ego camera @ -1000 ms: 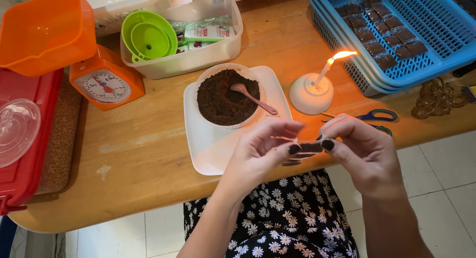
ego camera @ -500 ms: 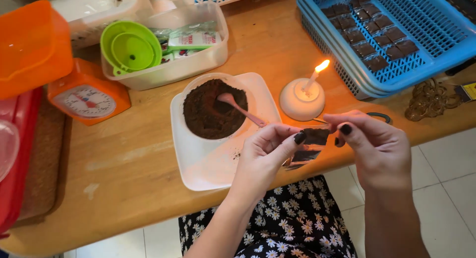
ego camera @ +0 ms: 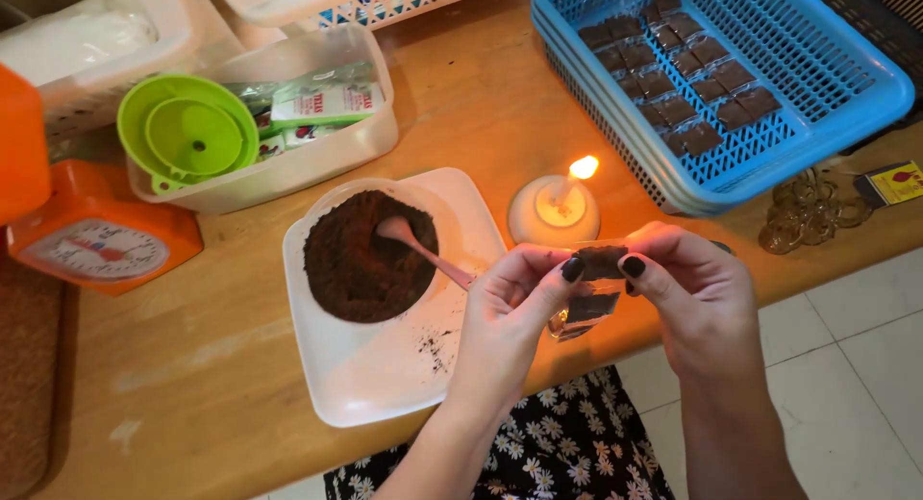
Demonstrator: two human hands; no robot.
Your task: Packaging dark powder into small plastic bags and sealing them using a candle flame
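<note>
Grip: both hands pinch one small clear packet (ego camera: pixel 594 287) filled with dark powder; the left hand (ego camera: pixel 510 312) holds its left edge between thumb and fingers, the right hand (ego camera: pixel 687 293) holds the top right corner between thumb and forefinger, both narrowly closed on it.
Far left of the grip: an orange kitchen scale (ego camera: pixel 96 240) stands on the desk (ego camera: pixel 202 365), well apart from the hands.
Up and left of the grip: a clear plastic tub (ego camera: pixel 288 163) holds nested green funnels (ego camera: pixel 187 135) and some sachets.
Just left of the grip: a white square tray (ego camera: pixel 385 375) carries a round bowl of dark powder (ego camera: pixel 361 255) with a pink spoon (ego camera: pixel 423 250) standing in it, its handle pointing towards the left hand; a few grains lie scattered on the tray.
Packet: it hangs between the two hands over the near edge of the desk, its long axis roughly upright and slightly tilted, the top end at the fingertips.
Directly beyond the grip: a lit candle (ego camera: pixel 562 197) in a white holder sits just behind the packet's top edge; the flame is near but apart from it, and the right hand seems a little nearer to it.
Up and right of the grip: stacked blue baskets (ego camera: pixel 865 96) hold rows of similar dark filled packets (ego camera: pixel 673 87).
Far right: a bundle of rubber bands (ego camera: pixel 803 212) and a small matchbox (ego camera: pixel 894 183) lie on the desk.
</note>
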